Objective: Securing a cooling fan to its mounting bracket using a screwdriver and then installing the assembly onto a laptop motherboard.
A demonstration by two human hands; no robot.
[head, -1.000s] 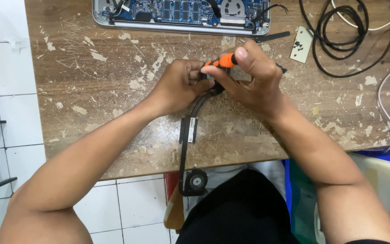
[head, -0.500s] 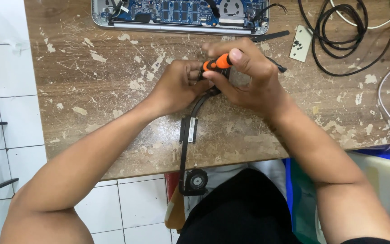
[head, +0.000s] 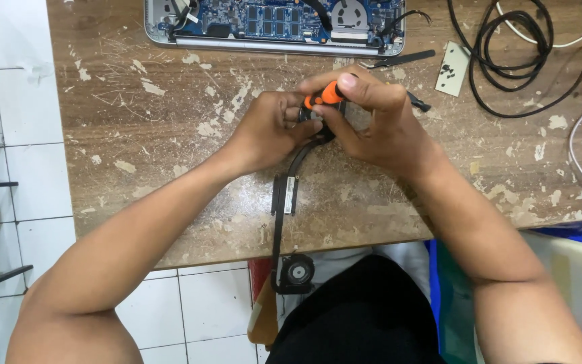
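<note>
Compared with the earlier views, very little has moved: my right hand (head: 378, 125) still pinches the small screwdriver with the orange handle (head: 325, 94) between thumb and forefinger, fingers closed tight around it, and the handle has only turned a little and shifted slightly to the left. My left hand (head: 271, 131) stays curled, its fingers closed on the far end of the black laptop cooling assembly with flat heat pipe and round fan (head: 284, 202), holding it steady under the tool tip. The tip itself is hidden behind my fingers, so I cannot tell what it touches.

The assembly lies on the worn wooden table with scratched paint spots (head: 170, 135); its fan end hangs over the near edge of the table, just above my lap. The opened laptop with blue circuit board (head: 274, 23) sits at the far side, and the black coiled cable (head: 506, 54) lies far right, well apart from both hands.

I judge from this small change that the screw work at the far end of the heat pipe is still continuing, not finished
</note>
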